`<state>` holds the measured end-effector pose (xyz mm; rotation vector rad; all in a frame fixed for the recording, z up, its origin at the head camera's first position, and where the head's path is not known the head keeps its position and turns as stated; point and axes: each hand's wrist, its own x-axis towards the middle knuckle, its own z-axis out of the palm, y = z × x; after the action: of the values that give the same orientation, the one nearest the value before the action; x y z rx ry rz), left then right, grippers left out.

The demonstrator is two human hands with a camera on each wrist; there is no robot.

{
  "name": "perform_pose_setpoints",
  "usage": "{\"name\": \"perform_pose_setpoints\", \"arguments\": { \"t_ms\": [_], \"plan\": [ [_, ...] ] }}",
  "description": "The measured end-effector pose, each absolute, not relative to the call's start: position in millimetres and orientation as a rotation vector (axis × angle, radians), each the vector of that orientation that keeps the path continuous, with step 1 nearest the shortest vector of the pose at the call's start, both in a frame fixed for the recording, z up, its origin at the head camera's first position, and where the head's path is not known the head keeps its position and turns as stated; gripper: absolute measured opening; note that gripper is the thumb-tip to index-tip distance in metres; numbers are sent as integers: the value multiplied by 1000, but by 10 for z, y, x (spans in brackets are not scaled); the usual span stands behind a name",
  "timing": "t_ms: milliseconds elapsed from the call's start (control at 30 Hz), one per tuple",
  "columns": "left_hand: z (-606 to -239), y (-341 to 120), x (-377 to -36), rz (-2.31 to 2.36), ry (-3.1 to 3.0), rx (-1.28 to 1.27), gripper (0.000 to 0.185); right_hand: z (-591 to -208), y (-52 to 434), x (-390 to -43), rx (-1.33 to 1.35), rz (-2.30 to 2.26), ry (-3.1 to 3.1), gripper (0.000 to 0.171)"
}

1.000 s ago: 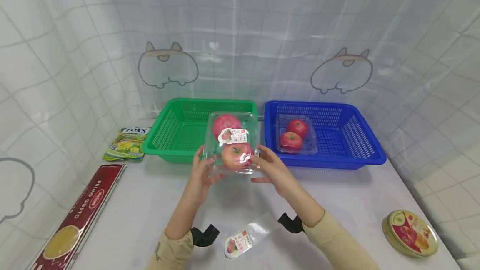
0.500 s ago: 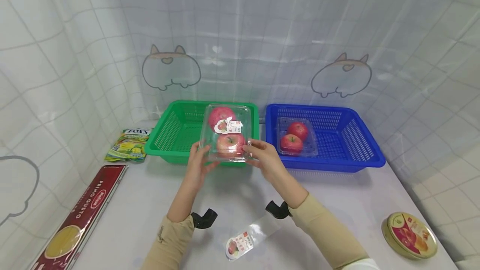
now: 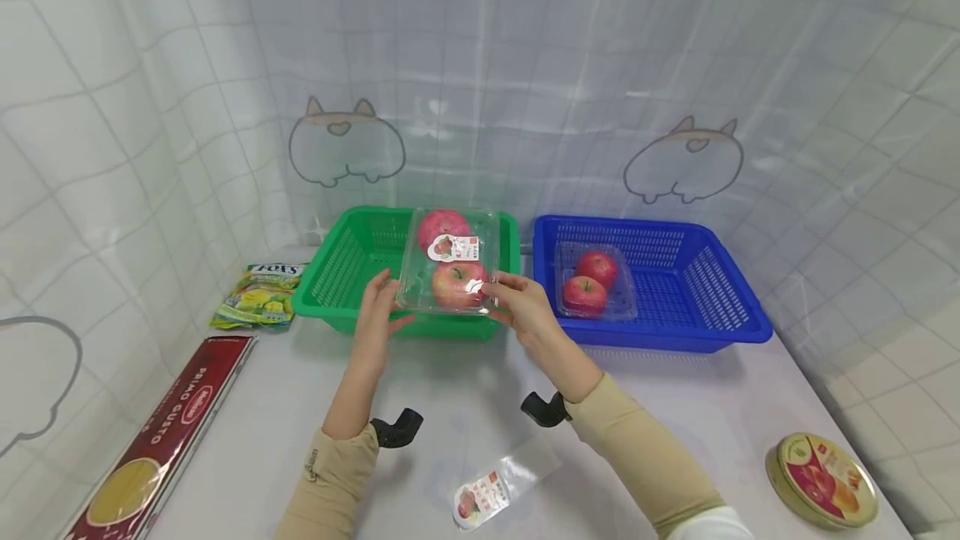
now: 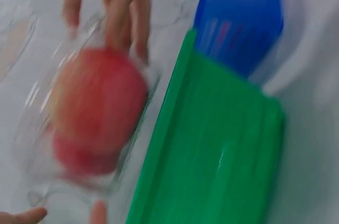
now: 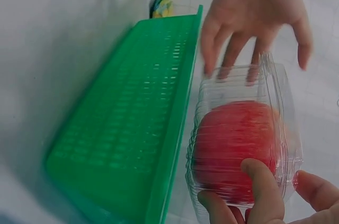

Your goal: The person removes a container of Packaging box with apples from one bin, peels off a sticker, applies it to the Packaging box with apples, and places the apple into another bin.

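A clear plastic clamshell box (image 3: 417,282) with two red apples (image 3: 460,285) inside is raised over the front of the green basket (image 3: 337,315). My right hand (image 3: 528,307) grips its right side, thumb on top and fingers beneath, as the right wrist view shows. My left hand (image 3: 375,319) is at the box's left side with fingers spread; in the left wrist view its fingertips (image 4: 98,213) stand apart from the plastic. A printed apple label (image 3: 454,247) lies across the lid.
Right of the green basket stands a blue basket (image 3: 652,338) holding another box of two apples (image 3: 585,297). A labelled clear strip (image 3: 482,500) lies in front. Left are a Fox's candy bag (image 3: 258,297) and a red pasta pack (image 3: 176,415); a round tin (image 3: 825,480) sits at right.
Both hands carried the apple box forward and slightly left, over the green basket. My left hand has since let go and drawn back to the left, while the right keeps its hold.
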<state>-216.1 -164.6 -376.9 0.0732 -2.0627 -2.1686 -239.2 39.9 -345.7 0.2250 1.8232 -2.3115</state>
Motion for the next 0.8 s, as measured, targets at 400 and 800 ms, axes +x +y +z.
{"name": "perform_pose_setpoints", "arguments": {
  "t_ms": [400, 800],
  "plan": [
    [-4031, -2250, -2262, -1435, -2056, 384, 52, -3536, 397, -2521, 298, -2308, 1843, 41],
    [-4334, -2479, -2327, -1559, -2160, 676, 76, -3620, 254, -2721, 388, -2258, 1864, 47]
  ]
}}
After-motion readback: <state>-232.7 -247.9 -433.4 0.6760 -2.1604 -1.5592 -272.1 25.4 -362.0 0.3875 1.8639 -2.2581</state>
